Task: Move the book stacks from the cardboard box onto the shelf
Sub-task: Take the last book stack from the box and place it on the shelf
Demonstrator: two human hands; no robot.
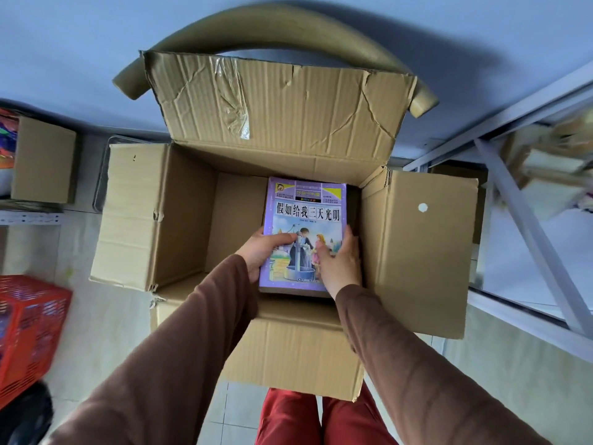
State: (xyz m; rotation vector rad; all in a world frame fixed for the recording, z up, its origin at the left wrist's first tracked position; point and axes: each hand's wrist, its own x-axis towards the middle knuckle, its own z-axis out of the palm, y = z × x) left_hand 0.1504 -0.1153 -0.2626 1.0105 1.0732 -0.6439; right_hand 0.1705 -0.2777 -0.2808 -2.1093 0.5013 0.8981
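A large open cardboard box stands in front of me with all its flaps folded out. Inside it, toward the right side, is a stack of books whose top cover is purple with a picture of two children at a well. My left hand grips the stack's left edge, thumb on the cover. My right hand holds the right edge, fingers wrapped down the side. The left half of the box floor shows bare cardboard. A white metal shelf stands to the right.
A smaller cardboard box sits on a low rack at the left. A red plastic basket is at the lower left. A curved cardboard tube lies behind the big box. My red trouser legs are below the box.
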